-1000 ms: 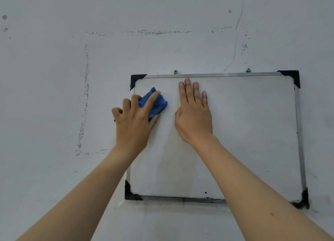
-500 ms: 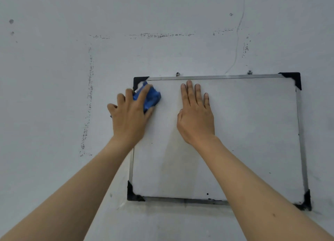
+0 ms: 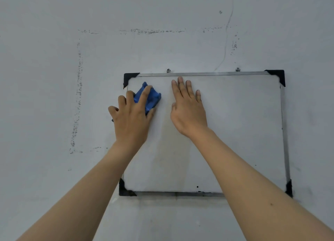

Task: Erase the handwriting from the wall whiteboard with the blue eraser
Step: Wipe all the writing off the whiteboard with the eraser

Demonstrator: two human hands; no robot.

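A small whiteboard point(image 3: 235, 132) with a thin metal frame and black plastic corners hangs on a grey, scuffed wall point(image 3: 54, 78). Its surface looks wiped, with faint grey smudges. The left hand point(image 3: 132, 119) grips a blue eraser point(image 3: 149, 98), fingers curled over it, pressing it against the board's top left corner. The right hand point(image 3: 188, 110) lies flat on the board beside it, fingers straight and close together.

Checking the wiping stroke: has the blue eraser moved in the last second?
Yes. The blue eraser slid toward the whiteboard's top-left black corner, then partly back right.
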